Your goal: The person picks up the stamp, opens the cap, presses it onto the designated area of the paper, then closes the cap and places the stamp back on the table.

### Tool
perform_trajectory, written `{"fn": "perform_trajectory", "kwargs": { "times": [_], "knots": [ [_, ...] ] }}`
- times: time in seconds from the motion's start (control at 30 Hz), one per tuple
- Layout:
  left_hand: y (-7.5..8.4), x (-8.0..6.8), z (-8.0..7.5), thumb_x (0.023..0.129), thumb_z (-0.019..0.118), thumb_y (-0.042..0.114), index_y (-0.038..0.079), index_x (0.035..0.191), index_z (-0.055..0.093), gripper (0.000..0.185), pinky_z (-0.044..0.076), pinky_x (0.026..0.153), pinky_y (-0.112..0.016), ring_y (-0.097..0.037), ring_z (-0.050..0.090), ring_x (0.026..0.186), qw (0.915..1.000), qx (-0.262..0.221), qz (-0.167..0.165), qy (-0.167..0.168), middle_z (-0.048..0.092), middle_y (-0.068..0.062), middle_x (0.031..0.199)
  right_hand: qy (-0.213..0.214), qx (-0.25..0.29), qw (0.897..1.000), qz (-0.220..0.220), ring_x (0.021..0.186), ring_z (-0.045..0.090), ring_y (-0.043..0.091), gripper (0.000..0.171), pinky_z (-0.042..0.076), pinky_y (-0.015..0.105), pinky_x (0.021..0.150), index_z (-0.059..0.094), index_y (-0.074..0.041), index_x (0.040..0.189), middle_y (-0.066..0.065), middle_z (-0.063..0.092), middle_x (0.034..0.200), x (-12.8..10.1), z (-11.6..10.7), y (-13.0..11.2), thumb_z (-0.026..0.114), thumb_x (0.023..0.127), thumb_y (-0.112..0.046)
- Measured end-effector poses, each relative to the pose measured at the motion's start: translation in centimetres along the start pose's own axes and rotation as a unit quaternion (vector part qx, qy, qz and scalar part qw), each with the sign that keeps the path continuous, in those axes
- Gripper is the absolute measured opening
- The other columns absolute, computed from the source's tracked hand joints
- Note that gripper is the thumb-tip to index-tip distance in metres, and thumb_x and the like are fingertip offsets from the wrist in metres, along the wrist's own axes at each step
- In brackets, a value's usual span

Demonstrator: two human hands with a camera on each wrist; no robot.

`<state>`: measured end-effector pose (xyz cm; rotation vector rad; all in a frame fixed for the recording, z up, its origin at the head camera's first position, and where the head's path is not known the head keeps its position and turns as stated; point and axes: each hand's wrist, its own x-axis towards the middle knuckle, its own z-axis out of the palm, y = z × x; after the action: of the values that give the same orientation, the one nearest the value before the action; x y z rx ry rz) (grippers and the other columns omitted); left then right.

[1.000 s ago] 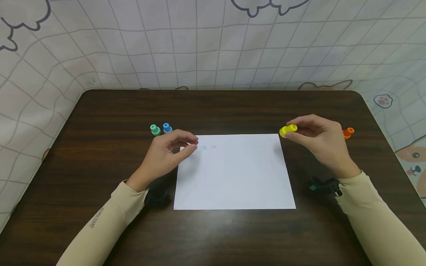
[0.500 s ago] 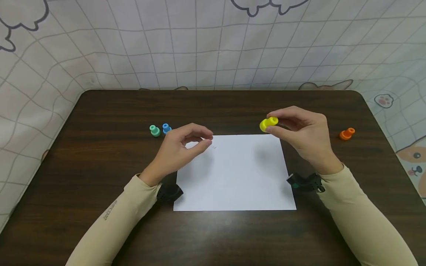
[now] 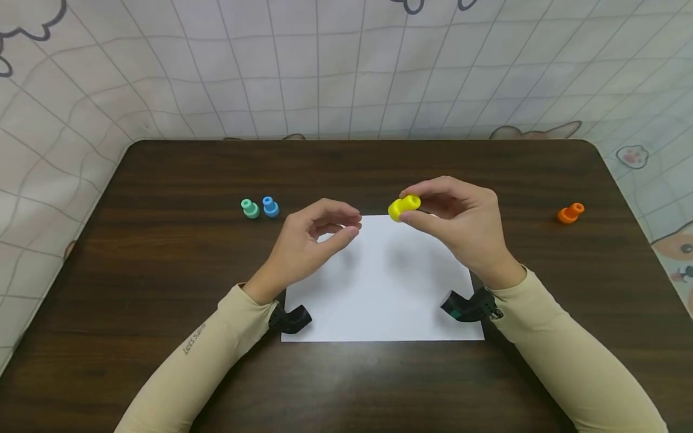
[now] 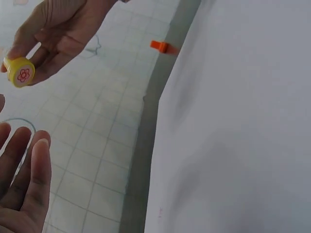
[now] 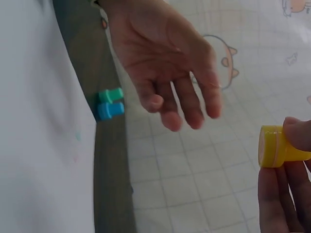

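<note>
Between thumb and fingers my right hand (image 3: 457,219) pinches a yellow toy stamp (image 3: 404,207), tilted and raised above the far edge of the white paper (image 3: 373,288). Its round face carries a red flower, seen in the left wrist view on the yellow stamp (image 4: 21,74). My left hand (image 3: 311,243) hovers over the paper's upper left with fingers loosely bent and nothing held. It faces the stamp, a short gap apart. In the left wrist view a small red mark (image 4: 160,212) shows on the paper; in the head view my left hand hides that part.
A green stamp (image 3: 250,208) and a blue stamp (image 3: 270,207) stand left of the paper's far edge. An orange stamp (image 3: 571,213) stands at the right of the dark wooden table (image 3: 346,385). A grid-patterned cloth (image 3: 335,72) hangs behind the table.
My right hand has carried the yellow stamp leftward from the paper's right corner. My left hand has moved right and slightly up, toward it. The orange, green and blue stamps stay put.
</note>
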<state>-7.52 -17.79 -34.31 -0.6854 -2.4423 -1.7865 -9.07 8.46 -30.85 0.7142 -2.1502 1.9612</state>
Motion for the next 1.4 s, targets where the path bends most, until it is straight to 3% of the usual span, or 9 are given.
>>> {"fn": "perform_trajectory", "kwargs": {
  "times": [0.17,0.43,0.67,0.87,1.4],
  "knots": [
    [0.2,-0.5,0.4,0.090,0.077,0.002,0.004,0.122,0.066,0.034,0.063,0.093,-0.026,-0.018,0.075,0.105,0.9992,-0.039,-0.003,0.014,0.073,-0.013,0.118,-0.012,0.006,1.000,0.029,0.093,0.074,0.013,0.031,0.064,0.023,0.088,0.073,0.007,0.109,-0.008,0.077,0.104,-0.6,0.9,0.5,0.084,0.080,0.005],
    [0.1,-1.1,1.1,0.086,0.078,-0.004,0.001,0.122,0.064,0.040,0.065,0.089,-0.028,-0.020,0.076,0.103,0.9959,-0.084,0.001,0.034,0.071,-0.019,0.116,-0.021,0.082,0.995,0.060,0.098,0.072,0.017,0.032,0.063,0.030,0.093,0.070,0.008,0.111,-0.001,0.075,0.106,-1.3,2.6,1.3,0.083,0.082,0.004],
    [0.1,-1.5,1.7,0.084,0.081,-0.004,0.002,0.120,0.065,0.040,0.064,0.089,-0.028,-0.018,0.074,0.103,0.9932,-0.110,-0.025,0.028,0.070,-0.016,0.115,-0.006,0.103,0.989,0.102,0.100,0.070,0.017,0.030,0.063,0.029,0.093,0.072,-0.003,0.112,0.001,0.072,0.112,-2.2,3.4,1.9,0.082,0.085,0.002],
    [0.2,-1.6,2.2,0.083,0.080,-0.005,0.001,0.118,0.065,0.039,0.064,0.088,-0.028,-0.019,0.073,0.102,0.9910,-0.128,-0.035,0.020,0.070,-0.016,0.116,0.004,0.140,0.982,0.125,0.099,0.069,0.019,0.028,0.065,0.029,0.090,0.070,-0.001,0.113,0.004,0.072,0.112,-2.7,3.6,2.1,0.080,0.086,0.003],
    [-0.3,-1.6,3.1,0.082,0.082,-0.005,0.001,0.114,0.066,0.036,0.063,0.085,-0.023,-0.016,0.069,0.093,0.9917,-0.121,-0.022,0.040,0.070,-0.015,0.113,0.026,0.152,0.973,0.175,0.100,0.069,0.014,0.030,0.063,0.024,0.092,0.068,-0.011,0.112,0.003,0.065,0.116,-3.5,4.7,2.4,0.074,0.089,0.006]
  ]
}}
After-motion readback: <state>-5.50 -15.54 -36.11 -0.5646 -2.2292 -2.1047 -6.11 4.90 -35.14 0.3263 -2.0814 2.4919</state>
